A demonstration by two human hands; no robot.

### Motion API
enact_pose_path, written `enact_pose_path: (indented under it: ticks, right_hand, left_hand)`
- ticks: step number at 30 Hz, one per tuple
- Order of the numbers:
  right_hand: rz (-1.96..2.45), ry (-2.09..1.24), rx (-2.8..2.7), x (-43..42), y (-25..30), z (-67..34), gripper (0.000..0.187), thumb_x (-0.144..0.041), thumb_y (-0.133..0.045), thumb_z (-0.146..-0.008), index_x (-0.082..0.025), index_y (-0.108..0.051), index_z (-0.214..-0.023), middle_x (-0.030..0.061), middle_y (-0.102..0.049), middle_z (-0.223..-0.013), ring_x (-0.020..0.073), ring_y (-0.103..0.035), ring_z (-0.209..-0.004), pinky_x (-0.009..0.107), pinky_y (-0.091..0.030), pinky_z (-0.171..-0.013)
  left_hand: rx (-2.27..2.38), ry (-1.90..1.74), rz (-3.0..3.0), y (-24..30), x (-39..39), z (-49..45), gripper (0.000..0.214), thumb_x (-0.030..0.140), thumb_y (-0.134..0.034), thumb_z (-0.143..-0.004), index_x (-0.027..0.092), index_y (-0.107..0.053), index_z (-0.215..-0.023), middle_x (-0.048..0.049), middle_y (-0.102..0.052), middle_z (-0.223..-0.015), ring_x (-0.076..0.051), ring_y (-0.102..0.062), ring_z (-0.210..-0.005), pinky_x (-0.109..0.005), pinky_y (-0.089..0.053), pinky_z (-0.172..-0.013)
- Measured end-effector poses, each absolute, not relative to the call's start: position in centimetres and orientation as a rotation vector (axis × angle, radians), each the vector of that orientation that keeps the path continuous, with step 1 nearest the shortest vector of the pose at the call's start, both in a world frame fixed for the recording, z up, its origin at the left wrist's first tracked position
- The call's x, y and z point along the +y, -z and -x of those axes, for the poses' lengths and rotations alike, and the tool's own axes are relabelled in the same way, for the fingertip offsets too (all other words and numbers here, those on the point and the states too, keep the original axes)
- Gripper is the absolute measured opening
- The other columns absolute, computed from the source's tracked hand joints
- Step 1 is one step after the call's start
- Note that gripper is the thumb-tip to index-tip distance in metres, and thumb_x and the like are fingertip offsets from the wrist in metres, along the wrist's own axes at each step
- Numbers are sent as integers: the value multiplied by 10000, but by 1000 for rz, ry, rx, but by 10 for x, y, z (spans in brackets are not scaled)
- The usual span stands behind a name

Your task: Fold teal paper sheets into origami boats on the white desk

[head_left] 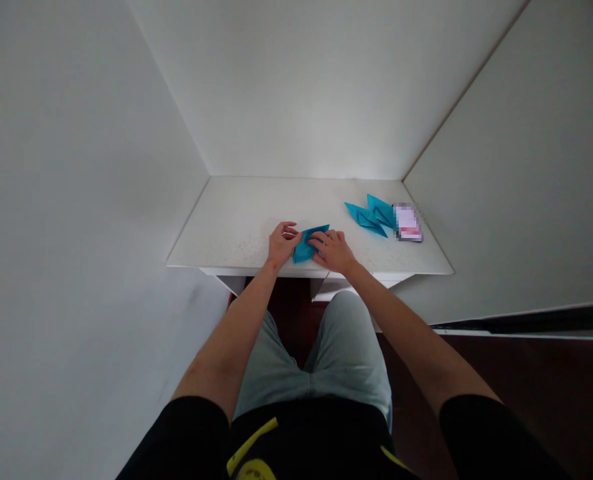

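A speckled white counter (256,203) is enclosed by pale walls (301,93), above a dark red floor (296,320). Near the front edge, folded blue paper (303,253) is touched by the left hand (280,245), fingers loosely spread, and partly covered by the right hand's (335,252) bent fingers; whether it is pinched cannot be told. Two blue shapes (366,219) are set rightward, beside a pixelated rectangle (408,222).

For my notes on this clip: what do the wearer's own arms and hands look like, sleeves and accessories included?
The left hand and right hand are ungloved, and the forearms are bare. The left sleeve and right sleeve are short, black and plain where visible. No watch or bracelet shows on either wrist; rings are too small to judge.
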State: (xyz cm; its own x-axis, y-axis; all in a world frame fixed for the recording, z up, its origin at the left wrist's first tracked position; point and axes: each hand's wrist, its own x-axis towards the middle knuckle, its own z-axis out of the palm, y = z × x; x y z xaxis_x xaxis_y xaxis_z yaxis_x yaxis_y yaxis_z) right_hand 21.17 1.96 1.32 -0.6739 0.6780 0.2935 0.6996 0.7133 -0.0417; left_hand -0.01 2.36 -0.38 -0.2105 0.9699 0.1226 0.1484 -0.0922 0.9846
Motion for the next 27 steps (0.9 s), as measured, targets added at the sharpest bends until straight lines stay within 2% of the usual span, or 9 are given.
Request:
enact_pose_path:
  ticks: [5, 10, 19, 23, 27]
  right_hand:
    - [1023, 83, -2747, 12, -10, -218, 421, -343, -608, -1000, -198, -688, -1386, 140, -692, -1412, 363, -530, -1178, 473, -355, -950]
    - [1022, 40, -2764, 14, -8, -212, 448, -334, -594, -989, -142, -647, -1390, 185, -688, -1369, 376, -526, -1154, 475, -372, -957]
    - [1058, -25, -2695, 16, -8, -211, 387, -324, -593, -967, -165, -657, -1313, 186, -630, -1392, 364, -512, -1163, 475, -367, -1003]
    - [1070, -49, -2727, 15, -10, -210, 465, -341, -563, -986, -124, -609, -1394, 202, -638, -1411, 375, -509, -1157, 484, -374, -986]
    - [1051, -43, -2774, 14, -13, -208, 475, -357, -535, -1005, -134, -607, -1419, 193, -647, -1368, 377, -507, -1138, 496, -374, -979]
  left_hand:
    - [1375, -1358, -1403, 5, 22, -4, 333, 324, -869, -782, 228, -732, -1070, 12, -717, -805, -140, -674, -703, -267, -551, -674]
    - [1317, -1310, -1496, 4, 20, -4, 316, 346, -868, -773, 227, -755, -1044, 12, -723, -794, -137, -651, -688, -271, -534, -669]
    - [1348, -1333, -1508, 6, 22, -4, 278, 386, -863, -797, 223, -766, -1000, 2, -728, -785, -146, -643, -679, -284, -521, -663]
    - [1328, -1345, -1479, 6, 23, -4, 289, 409, -867, -794, 220, -762, -986, 5, -726, -774, -146, -650, -685, -282, -525, -670]
    - [1349, -1352, -1452, 7, 23, -3, 276, 409, -863, -801, 219, -765, -975, 10, -722, -754, -147, -664, -690, -277, -526, -670]
